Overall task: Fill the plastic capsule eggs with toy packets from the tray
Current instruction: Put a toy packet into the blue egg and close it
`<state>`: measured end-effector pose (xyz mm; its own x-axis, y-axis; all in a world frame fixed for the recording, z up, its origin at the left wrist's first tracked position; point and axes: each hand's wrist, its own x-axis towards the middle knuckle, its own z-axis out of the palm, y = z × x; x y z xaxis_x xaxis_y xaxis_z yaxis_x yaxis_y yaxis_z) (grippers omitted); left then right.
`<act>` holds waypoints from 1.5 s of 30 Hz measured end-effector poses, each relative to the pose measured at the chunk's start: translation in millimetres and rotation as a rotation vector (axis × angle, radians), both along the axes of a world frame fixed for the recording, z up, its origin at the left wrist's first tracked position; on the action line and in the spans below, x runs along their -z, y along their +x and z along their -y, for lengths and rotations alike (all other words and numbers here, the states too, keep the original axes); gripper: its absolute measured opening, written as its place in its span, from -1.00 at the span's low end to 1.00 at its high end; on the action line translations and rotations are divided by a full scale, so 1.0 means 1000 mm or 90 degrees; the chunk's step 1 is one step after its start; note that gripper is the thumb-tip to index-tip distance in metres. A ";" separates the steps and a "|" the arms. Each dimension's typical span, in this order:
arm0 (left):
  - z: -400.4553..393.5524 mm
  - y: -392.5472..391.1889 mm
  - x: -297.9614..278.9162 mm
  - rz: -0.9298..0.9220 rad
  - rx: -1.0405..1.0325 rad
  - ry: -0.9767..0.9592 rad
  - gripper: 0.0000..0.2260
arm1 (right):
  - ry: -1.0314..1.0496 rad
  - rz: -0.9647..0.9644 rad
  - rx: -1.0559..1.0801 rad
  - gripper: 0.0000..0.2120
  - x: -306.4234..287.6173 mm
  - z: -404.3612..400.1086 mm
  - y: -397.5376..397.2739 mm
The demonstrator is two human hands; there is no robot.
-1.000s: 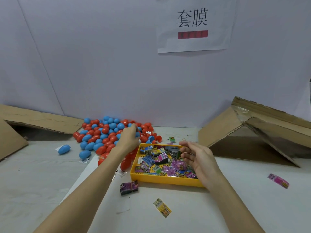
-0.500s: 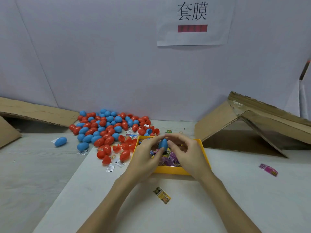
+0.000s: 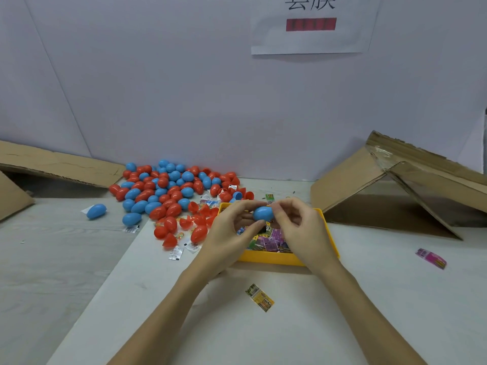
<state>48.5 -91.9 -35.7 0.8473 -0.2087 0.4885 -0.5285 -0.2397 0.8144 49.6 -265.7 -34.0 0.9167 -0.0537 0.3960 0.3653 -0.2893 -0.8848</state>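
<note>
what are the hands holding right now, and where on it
Both hands hold one blue egg over the tray: left hand at its left end, right hand at its right end.

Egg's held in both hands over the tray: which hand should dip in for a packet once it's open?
Probably the right hand: it hangs directly over the packets in the yellow tray, while the left hand cradles the blue egg from below.

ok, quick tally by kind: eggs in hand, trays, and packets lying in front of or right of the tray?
Egg: 1
Tray: 1
Packets: 2 (yellow packet, pink packet)
Total: 4
</note>
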 end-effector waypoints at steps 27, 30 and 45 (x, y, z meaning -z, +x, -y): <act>0.002 0.003 0.004 0.004 -0.041 -0.037 -0.80 | -0.210 -0.011 0.037 -0.92 0.003 0.010 0.002; 0.001 0.006 0.008 -0.021 -0.071 -0.055 -0.79 | -0.367 -0.073 0.047 -0.89 0.006 0.009 0.001; -0.001 0.011 0.008 -0.109 -0.051 -0.082 -0.78 | -0.356 -0.206 0.024 -0.81 0.003 0.011 0.008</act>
<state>59.4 -90.8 -43.3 0.9313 -0.0824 0.3547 -0.3637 -0.1642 0.9169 57.4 -276.7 -36.8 0.9959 0.0461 0.0773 0.0858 -0.7460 -0.6604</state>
